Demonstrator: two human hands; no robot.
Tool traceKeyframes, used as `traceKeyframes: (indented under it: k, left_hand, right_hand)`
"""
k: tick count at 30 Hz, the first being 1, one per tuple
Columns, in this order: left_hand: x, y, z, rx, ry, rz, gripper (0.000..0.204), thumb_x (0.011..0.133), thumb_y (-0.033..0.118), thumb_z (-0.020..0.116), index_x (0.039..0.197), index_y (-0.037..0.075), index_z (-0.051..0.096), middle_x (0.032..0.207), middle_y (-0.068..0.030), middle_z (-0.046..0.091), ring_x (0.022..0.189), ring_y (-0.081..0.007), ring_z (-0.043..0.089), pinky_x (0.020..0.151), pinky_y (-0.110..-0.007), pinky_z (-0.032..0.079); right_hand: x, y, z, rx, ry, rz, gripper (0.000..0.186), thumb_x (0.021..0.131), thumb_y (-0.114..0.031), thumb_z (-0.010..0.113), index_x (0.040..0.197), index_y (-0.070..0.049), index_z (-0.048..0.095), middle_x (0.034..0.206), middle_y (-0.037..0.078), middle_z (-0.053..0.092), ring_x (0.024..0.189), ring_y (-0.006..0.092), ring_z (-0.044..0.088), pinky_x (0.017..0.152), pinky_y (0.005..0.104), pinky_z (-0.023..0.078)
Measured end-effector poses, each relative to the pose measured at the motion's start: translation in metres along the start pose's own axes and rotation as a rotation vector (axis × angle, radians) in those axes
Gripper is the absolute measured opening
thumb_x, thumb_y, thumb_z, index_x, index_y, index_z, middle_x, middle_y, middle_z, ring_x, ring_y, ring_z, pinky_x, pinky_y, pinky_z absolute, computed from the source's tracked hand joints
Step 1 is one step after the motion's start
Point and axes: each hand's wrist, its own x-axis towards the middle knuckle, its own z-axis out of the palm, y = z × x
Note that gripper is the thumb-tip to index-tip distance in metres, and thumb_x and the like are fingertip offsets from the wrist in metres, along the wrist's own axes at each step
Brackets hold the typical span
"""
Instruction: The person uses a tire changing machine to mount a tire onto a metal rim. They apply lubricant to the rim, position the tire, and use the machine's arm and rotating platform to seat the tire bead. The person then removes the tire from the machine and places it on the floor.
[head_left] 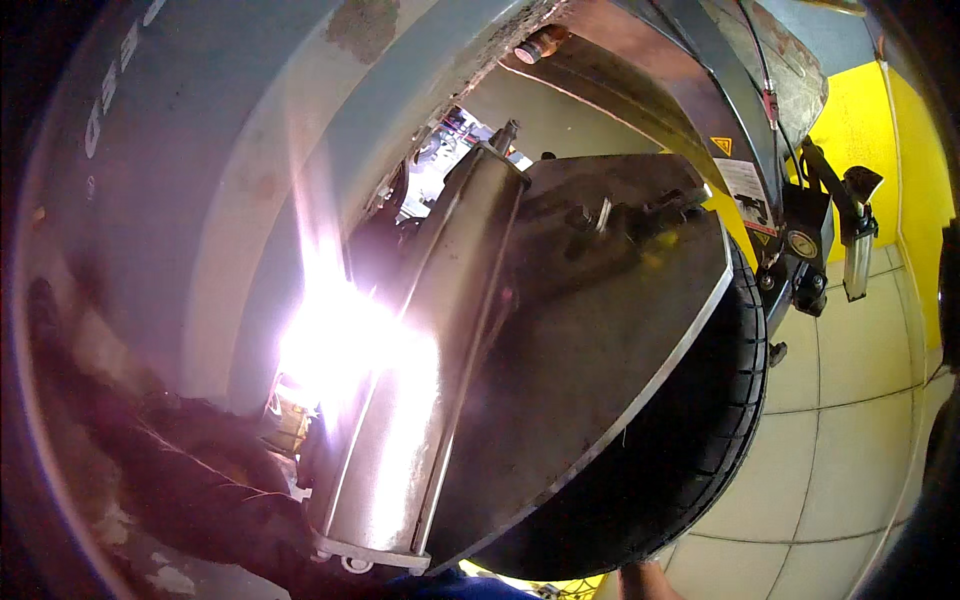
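Note:
A silver metal cylinder [455, 290] with ribbed edges and end caps runs slantwise through the middle of the view. Right beside it lies a dark flat plate [590, 330] with angled corners. A black tyre [720, 430] shows behind the plate's right edge. Intense white glare [345, 345] covers the cylinder's left side and hides what is there. At the bottom edge a bare piece of limb [645, 582] comes out below the tyre, perhaps my right arm; its hand and fingers are hidden. My left hand cannot be made out.
A large grey curved panel [190, 200] fills the left. At the upper right stand a dark machine arm [690, 70] with a warning label, a pressure gauge [802, 243] and hoses. Beyond are a yellow panel [855, 120] and a pale tiled floor [840, 450].

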Motion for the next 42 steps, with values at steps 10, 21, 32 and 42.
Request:
traceKeyframes:
  k: [10, 21, 32, 42]
  left_hand:
    - [0.014, -0.004, 0.010, 0.006, -0.013, -0.059, 0.037, 0.104, 0.026, 0.053, 0.134, 0.004, 0.057, 0.133, -0.0110, 0.057, 0.121, -0.0245, 0.054, 0.100, -0.041, 0.047]
    - [-0.020, 0.026, -0.021, 0.092, 0.120, 0.087, 0.036, 0.103, 0.027, 0.056, 0.130, 0.004, 0.061, 0.128, -0.0090, 0.061, 0.116, -0.0223, 0.057, 0.096, -0.038, 0.050]
    - [-0.270, 0.314, 0.166, 0.036, 0.078, 0.694, 0.040, 0.099, 0.021, 0.061, 0.131, -0.003, 0.061, 0.124, -0.0097, 0.066, 0.109, -0.0203, 0.062, 0.100, -0.036, 0.048]
    - [-0.326, 0.448, 0.479, 1.350, 0.575, 0.741, 0.086, 0.092, 0.053, 0.058, 0.158, 0.006, 0.028, 0.156, -0.0381, 0.028, 0.141, -0.0510, 0.038, 0.114, -0.049, 0.040]
  right_hand:
    - [0.013, -0.008, 0.024, -0.054, -0.040, 0.040, 0.055, 0.106, -0.046, 0.041, 0.140, -0.003, 0.051, 0.132, 0.011, 0.060, 0.115, 0.0240, 0.059, 0.104, 0.0391, 0.047]
    - [0.016, -0.001, 0.027, 0.115, -0.170, 0.094, 0.052, 0.107, -0.044, 0.042, 0.138, -0.003, 0.052, 0.128, 0.011, 0.063, 0.110, 0.0223, 0.062, 0.101, 0.0382, 0.050]
    - [0.008, 0.001, 0.065, 0.178, -0.314, -0.284, 0.015, 0.099, -0.015, 0.055, 0.091, -0.002, 0.052, 0.082, 0.017, 0.054, 0.078, 0.0366, 0.056, 0.071, 0.0472, 0.046]
    - [0.068, -0.060, 0.053, 0.077, -0.562, -0.989, 0.026, 0.081, -0.014, 0.061, 0.103, -0.003, 0.069, 0.106, 0.019, 0.067, 0.097, 0.0358, 0.065, 0.084, 0.0466, 0.053]
